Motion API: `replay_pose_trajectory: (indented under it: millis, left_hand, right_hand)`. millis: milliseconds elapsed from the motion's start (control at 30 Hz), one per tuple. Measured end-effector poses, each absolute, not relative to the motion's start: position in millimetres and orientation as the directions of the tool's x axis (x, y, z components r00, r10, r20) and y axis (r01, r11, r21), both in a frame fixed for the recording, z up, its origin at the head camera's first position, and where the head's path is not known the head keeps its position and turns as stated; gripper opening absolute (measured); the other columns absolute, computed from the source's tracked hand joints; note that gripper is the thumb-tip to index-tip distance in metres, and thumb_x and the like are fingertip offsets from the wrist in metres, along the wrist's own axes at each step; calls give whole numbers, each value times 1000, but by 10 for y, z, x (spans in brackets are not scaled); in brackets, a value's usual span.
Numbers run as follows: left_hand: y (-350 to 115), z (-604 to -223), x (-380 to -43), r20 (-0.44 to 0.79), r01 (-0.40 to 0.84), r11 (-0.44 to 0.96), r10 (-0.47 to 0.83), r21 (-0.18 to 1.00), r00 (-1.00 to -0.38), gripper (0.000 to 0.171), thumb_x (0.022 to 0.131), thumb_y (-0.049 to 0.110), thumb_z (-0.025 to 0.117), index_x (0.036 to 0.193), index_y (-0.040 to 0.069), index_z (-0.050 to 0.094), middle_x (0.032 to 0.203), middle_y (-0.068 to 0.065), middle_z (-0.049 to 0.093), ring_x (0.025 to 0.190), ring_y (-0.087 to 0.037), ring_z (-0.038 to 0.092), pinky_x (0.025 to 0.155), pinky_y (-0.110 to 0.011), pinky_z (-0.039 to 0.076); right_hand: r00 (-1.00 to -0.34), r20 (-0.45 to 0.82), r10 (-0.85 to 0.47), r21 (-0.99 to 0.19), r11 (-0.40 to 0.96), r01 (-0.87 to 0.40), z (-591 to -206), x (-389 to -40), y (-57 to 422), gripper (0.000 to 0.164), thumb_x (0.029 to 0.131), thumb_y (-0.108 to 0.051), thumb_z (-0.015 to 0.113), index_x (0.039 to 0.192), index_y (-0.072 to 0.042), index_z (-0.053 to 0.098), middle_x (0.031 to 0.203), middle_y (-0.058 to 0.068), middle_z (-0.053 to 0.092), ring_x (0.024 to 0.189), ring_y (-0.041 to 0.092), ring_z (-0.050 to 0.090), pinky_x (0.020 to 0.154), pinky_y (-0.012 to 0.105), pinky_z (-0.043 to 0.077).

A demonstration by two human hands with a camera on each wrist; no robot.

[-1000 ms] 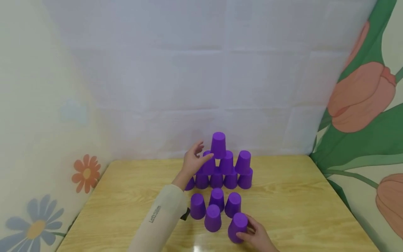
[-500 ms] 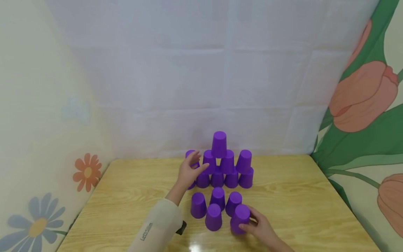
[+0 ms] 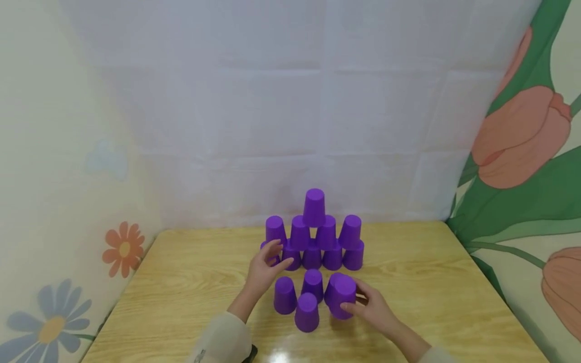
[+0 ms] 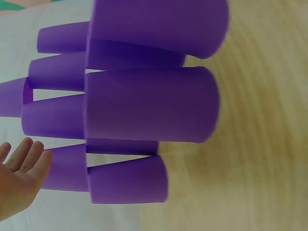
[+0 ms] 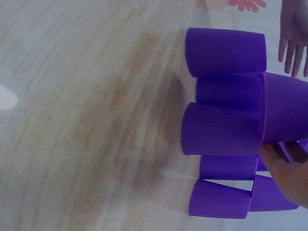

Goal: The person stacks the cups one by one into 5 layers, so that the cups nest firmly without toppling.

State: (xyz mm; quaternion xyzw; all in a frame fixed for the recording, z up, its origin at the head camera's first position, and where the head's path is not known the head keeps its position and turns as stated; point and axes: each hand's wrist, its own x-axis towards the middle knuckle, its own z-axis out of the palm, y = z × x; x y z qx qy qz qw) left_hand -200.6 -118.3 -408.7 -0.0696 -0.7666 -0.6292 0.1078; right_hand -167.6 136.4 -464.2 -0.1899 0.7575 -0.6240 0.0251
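My right hand (image 3: 374,310) grips an upside-down purple plastic cup (image 3: 344,297) from its right side, thumb in front. The held cup partly covers a purple cup behind it in the head view. In the right wrist view, the held cup (image 5: 288,107) appears raised above the table. My left hand (image 3: 264,267) is spread and holds nothing, in front of the left end of a stacked row of purple cups (image 3: 312,256). A second tier stands on that row, topped by a single cup (image 3: 314,207). The left wrist view shows loosely extended left fingers (image 4: 33,156).
Nearer the person stand separate upside-down cups: a left one (image 3: 284,296), a front one (image 3: 306,313) and a back one (image 3: 312,286). The wood-grain table (image 3: 422,292) meets a white cloth backdrop (image 3: 254,126) behind the stack. Floral panels (image 3: 517,146) flank both sides.
My left hand has drawn back from the upper stack, down and left, uncovering the left second-tier cup. The right hand has carried its cup forward, in front of the right loose cup.
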Motion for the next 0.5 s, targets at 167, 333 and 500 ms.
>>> replay_pose_trajectory:
  millis: [167,333,500]
  left_hand:
    - [-1191,-4138,-1907,257,245,220,-31,944,-966,48,72,-3,66,114,-11,45,106,-31,50,102,-41,46,87,-50,35]
    - [-1233,-4300,-1876,255,244,214,-26,946,-967,47,71,-3,66,113,-11,46,106,-27,52,99,-41,47,85,-52,37]
    - [-1299,-4634,-1876,226,209,258,-38,943,-973,51,71,6,69,116,-6,47,108,-22,54,99,-38,48,83,-48,40]
  right_hand:
    - [-913,215,-347,-952,135,-276,-4574,-1734,1356,52,73,-7,68,118,6,45,107,19,54,97,26,51,84,35,43]
    - [-904,205,-376,-955,124,-269,-4493,-1782,1362,52,75,-7,66,120,5,44,109,19,53,99,27,50,85,35,42]
    - [-900,224,-375,-947,134,-292,-4376,-1884,1392,53,75,-7,66,122,1,44,110,15,53,98,26,50,85,37,42]
